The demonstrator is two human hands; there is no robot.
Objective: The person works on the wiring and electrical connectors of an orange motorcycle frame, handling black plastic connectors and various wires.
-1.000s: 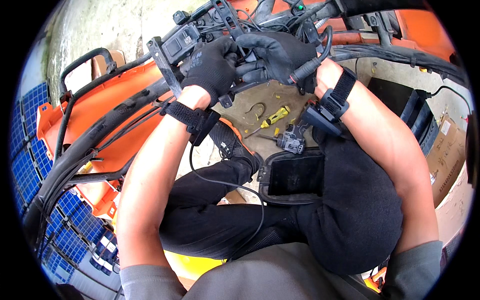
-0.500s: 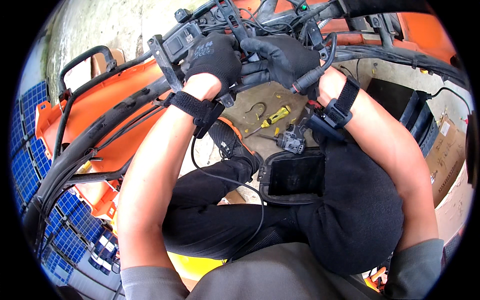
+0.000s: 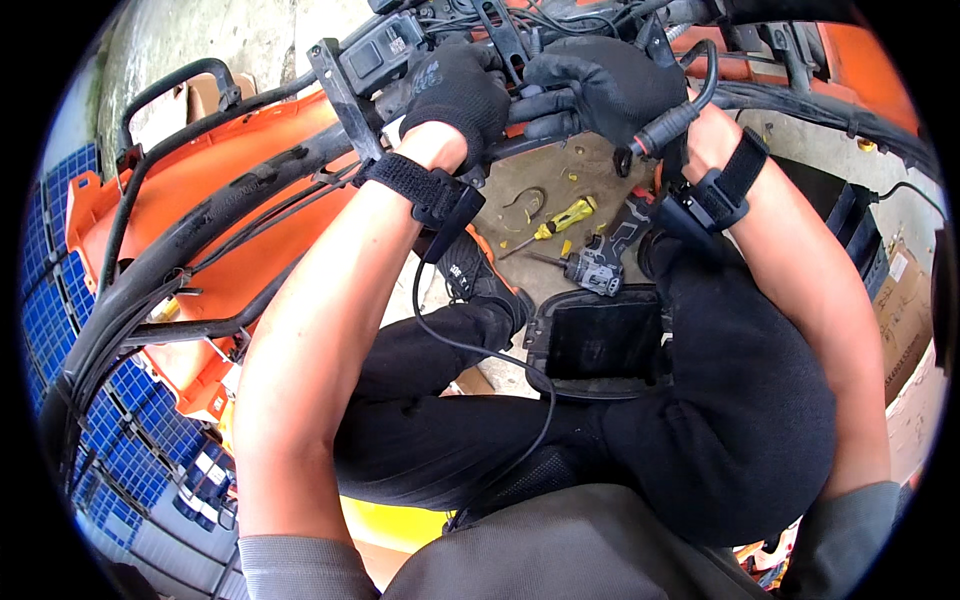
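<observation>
My left hand (image 3: pixel 452 100), in a black glove, has its fingers curled under the black metal frame, beside a switch housing (image 3: pixel 380 55). My right hand (image 3: pixel 605 90), also gloved, is bent at the same spot, its fingertips close to my left hand. What both fingers hold is hidden. A black upright bracket (image 3: pixel 495 30) and loose cables (image 3: pixel 565 22) are just above them. A cable connector (image 3: pixel 660 130) hangs over my right wrist. On the floor below lie a yellow screwdriver (image 3: pixel 565 218) and a grey power drill (image 3: pixel 600 268).
Orange body panels (image 3: pixel 200 260) and curved tubes (image 3: pixel 240 190) fill the left. An open black case (image 3: pixel 600 340) lies between my legs. A black box (image 3: pixel 830 205) and cardboard (image 3: pixel 900 320) are at the right. Blue grids (image 3: pixel 60 300) show at far left.
The view has shifted slightly, so hands and frame appear farther right and a little higher. Both hands stay gathered at the same spot on the frame, with small changes in finger position.
</observation>
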